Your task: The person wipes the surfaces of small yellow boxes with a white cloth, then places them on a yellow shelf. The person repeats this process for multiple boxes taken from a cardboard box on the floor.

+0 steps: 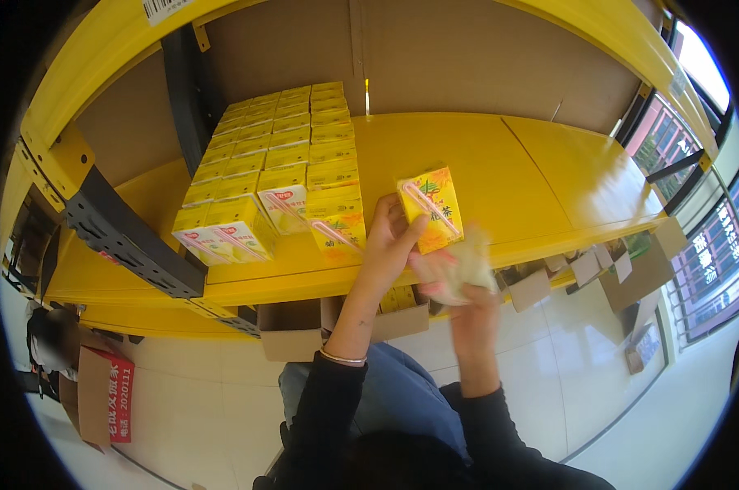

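Note:
My left hand (392, 237) is closed round a small yellow drink carton (441, 200), held upright above the front part of the yellow shelf (516, 175). A straw in a clear sleeve runs slantwise across the carton's face. Just below and to its right, my right hand (474, 318) grips a pale cloth (471, 269) with pink patches, its edges smeared by motion. The cloth is close against the carton's lower edge; whether they touch I cannot tell. Left of my hands, tight rows of similar yellow cartons (292, 147) stand on the shelf, some with straws on their fronts.
A dark upright post (129, 224) borders the carton rows on the left. Open cardboard boxes (292, 327) sit under the shelf edge, with others (643, 273) at the right. A red-sided box (112, 396) stands on the tiled floor at the left. Windows (704, 220) line the right.

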